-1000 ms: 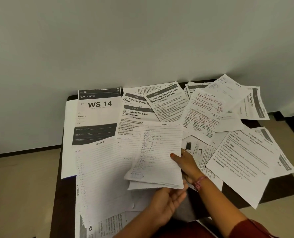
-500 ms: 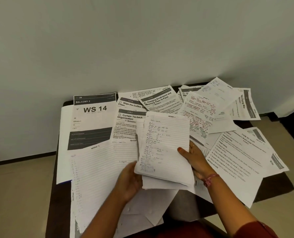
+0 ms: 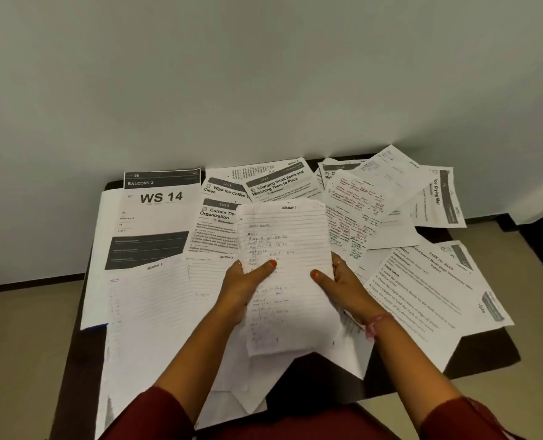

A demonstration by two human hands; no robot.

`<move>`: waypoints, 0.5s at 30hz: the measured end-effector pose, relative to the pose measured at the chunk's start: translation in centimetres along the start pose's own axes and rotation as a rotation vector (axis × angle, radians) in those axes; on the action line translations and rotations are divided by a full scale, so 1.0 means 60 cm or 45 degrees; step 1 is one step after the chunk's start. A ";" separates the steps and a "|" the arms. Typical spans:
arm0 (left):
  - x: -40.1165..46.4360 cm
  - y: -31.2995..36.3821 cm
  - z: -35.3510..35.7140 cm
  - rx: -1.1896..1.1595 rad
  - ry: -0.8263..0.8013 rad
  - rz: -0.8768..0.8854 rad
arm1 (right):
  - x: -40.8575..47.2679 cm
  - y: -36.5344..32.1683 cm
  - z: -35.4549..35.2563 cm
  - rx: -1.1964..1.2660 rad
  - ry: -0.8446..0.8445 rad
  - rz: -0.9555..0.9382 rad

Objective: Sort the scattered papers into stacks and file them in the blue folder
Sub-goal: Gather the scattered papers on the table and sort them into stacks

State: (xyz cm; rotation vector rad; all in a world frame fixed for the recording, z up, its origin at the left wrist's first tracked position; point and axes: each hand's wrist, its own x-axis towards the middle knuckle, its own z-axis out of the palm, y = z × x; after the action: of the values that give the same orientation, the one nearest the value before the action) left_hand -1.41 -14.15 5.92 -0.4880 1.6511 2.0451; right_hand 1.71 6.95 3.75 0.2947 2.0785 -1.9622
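Note:
A bundle of lined handwritten sheets (image 3: 287, 246) is held upright above the middle of the dark table (image 3: 486, 357). My left hand (image 3: 241, 287) grips its left edge with the thumb on the front page. My right hand (image 3: 343, 284) grips the right edge the same way. Printed sheets lie scattered around: a "WS 14" page (image 3: 159, 211) at the back left, a "Curtain Tie-back Organization" page (image 3: 216, 227), a red-and-green annotated page (image 3: 352, 217), and a task page (image 3: 422, 296) at the right. A thin blue edge (image 3: 97, 326) shows under papers at the left; the blue folder itself is not visible.
A large lined sheet (image 3: 146, 312) overhangs the table's front left. More lined pages (image 3: 311, 369) hang over the front edge under the bundle. A plain wall (image 3: 263, 74) stands right behind the table. Beige floor (image 3: 19, 360) lies on both sides.
My left hand has come up from below the bundle to grip its left edge. The bundle has turned upright and squared up between both hands.

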 end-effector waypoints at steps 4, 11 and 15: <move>-0.010 0.009 0.051 0.101 0.123 0.173 | 0.007 -0.014 -0.035 -0.146 0.070 -0.076; -0.027 0.040 0.128 0.258 0.196 0.526 | 0.019 -0.046 -0.089 -0.264 0.304 -0.329; -0.032 0.032 0.153 0.244 0.294 0.652 | 0.018 -0.054 -0.106 -0.253 0.340 -0.419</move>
State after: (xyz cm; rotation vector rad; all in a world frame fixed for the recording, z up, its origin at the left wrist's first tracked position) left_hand -0.77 -5.74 10.48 -0.2579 2.2743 2.2024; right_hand -0.69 13.04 6.74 0.1921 2.6169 -1.9546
